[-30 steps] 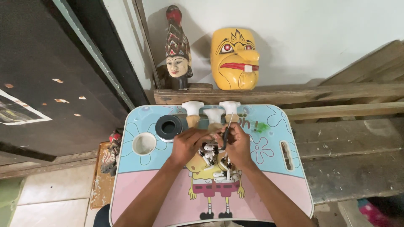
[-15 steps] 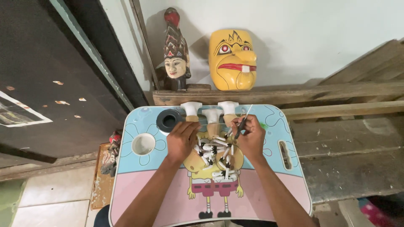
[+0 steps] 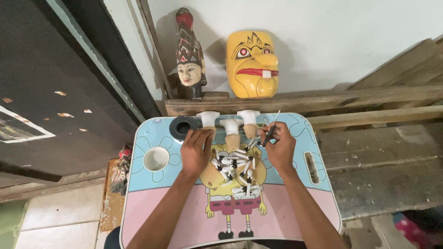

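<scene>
A heap of small white pieces with black tips (image 3: 235, 171) lies at the centre of the lap table (image 3: 184, 221), spread over the yellow cartoon figure printed on its top. Both hands work at the upper edge of this heap.

Right hand (image 3: 278, 148): at about 1 o'clock from the heap. Fingers are pinched narrow around a thin paintbrush (image 3: 272, 128), held like a pen; the pale handle end slants up toward 1 o'clock, the dark tip end points down toward the heap. The wrist is straight and the forearm runs off toward 5 o'clock.

Left hand (image 3: 194, 151): at about 10 o'clock from the heap. It is palm down, with fingers extended side by side and pointing toward 12 o'clock, and the thumb side lies at the heap's edge. Whether it grips one of the small pieces cannot be told. The forearm runs off toward 7 o'clock.

Between the two hands, at 12 o'clock from the heap, three white-capped wooden pieces (image 3: 229, 124) stand in a row along the table's far edge. At 10 o'clock sits a black round container (image 3: 182, 127); at 9 o'clock, an empty round cup recess (image 3: 156, 158) in the table top.

Beyond the table, a wooden ledge (image 3: 369, 99) carries a carved head with a tall headdress (image 3: 189, 60) and, just right of it, a yellow mask (image 3: 252, 63), both against a white wall.
</scene>
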